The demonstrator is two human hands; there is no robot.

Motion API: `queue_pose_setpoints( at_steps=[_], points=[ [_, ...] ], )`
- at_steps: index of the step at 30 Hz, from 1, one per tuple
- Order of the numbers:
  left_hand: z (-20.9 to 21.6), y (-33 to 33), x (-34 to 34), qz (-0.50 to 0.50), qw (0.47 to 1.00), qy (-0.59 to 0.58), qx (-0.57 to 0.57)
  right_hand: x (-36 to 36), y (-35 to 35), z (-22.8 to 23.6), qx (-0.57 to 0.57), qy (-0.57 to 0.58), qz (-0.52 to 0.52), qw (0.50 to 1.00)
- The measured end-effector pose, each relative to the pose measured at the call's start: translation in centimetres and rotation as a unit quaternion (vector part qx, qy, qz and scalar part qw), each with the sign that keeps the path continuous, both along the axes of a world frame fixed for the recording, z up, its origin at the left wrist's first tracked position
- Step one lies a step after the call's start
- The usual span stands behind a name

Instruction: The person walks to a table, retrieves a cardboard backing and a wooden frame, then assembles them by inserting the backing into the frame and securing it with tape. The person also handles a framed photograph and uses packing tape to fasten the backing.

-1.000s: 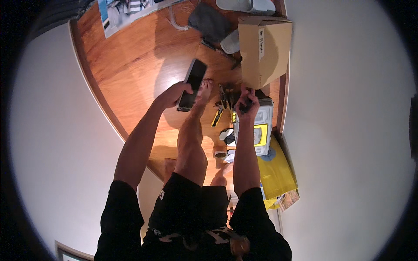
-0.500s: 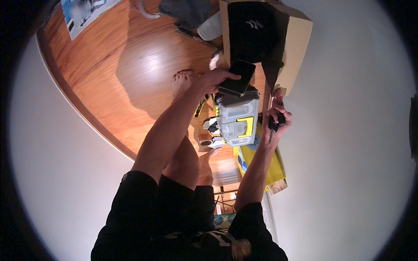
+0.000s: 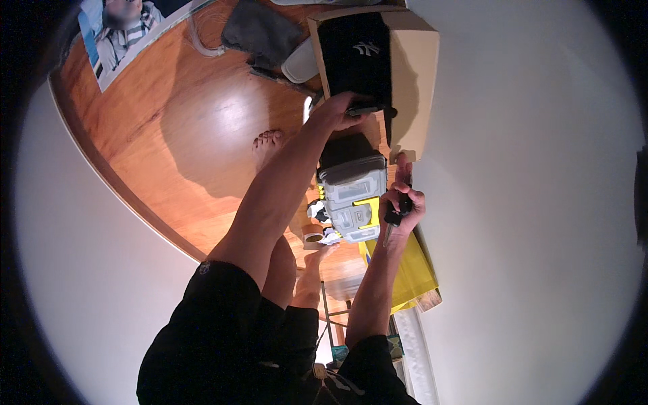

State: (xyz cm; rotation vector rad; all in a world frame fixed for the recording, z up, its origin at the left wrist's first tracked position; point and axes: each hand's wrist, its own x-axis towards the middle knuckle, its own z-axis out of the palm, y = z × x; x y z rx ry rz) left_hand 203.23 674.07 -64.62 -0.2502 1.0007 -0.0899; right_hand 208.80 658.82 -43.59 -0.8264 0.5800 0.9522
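My left hand (image 3: pixel 342 111) is closed around a flat black phone-like slab (image 3: pixel 364 109), tilted so that mostly its edge shows. It is held at the near side of an open cardboard box (image 3: pixel 415 81) with black cloth (image 3: pixel 354 54) inside. My right hand (image 3: pixel 414 204) is wrapped around a black-handled tool (image 3: pixel 397 212), which looks like a screwdriver; its thin metal shaft points back toward my wrist. Between my forearms, lower down, stands a grey toolbox (image 3: pixel 337 214) with a yellow latch (image 3: pixel 371 210). Neither hand touches the toolbox.
Beside the toolbox lie a brown tape roll (image 3: pixel 313 233) and crumpled white and black bits (image 3: pixel 317 211). A yellow bag (image 3: pixel 415 273) leans along the white wall (image 3: pixel 526 202) at right. My bare foot (image 3: pixel 268 145) is on the wooden floor (image 3: pixel 155 169). A grey cloth (image 3: pixel 260 34) lies far off.
The black slab has turned from face-up to nearly edge-on, and my left hand is now against the box opening. My right hand still grips the tool. The whole view has shifted slightly.
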Motion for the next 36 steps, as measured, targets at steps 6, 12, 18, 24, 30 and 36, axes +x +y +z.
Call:
queue_pose_setpoints(
  at_steps=[6,12,18,24,30,36],
  points=[
    [2.6,-0.7,-3.4,0.18,0.983,-0.03,0.004,-2.3,-0.5,-2.1,-0.046,0.066,-0.007,0.997],
    [8.6,3.2,-7.6,0.025,0.994,0.053,0.091,-6.2,3.0,-3.4,-0.124,0.035,0.092,0.987],
    [14.9,4.4,-25.3,-0.261,0.905,0.021,0.337,-12.4,-3.1,7.0,-0.206,-0.063,0.293,0.931],
    [22.3,7.2,-37.2,-0.567,0.746,0.082,0.34,-28.7,-23.2,21.7,-0.31,0.01,0.399,0.863],
    [33.2,8.0,-27.5,-0.657,0.626,-0.016,0.42,-42.9,-23.8,30.6,-0.202,0.137,0.189,0.951],
    [40.7,3.9,-21.2,-0.728,0.511,-0.091,0.448,-53.5,-23.8,38.6,-0.163,0.014,-0.034,0.986]
  ],
)
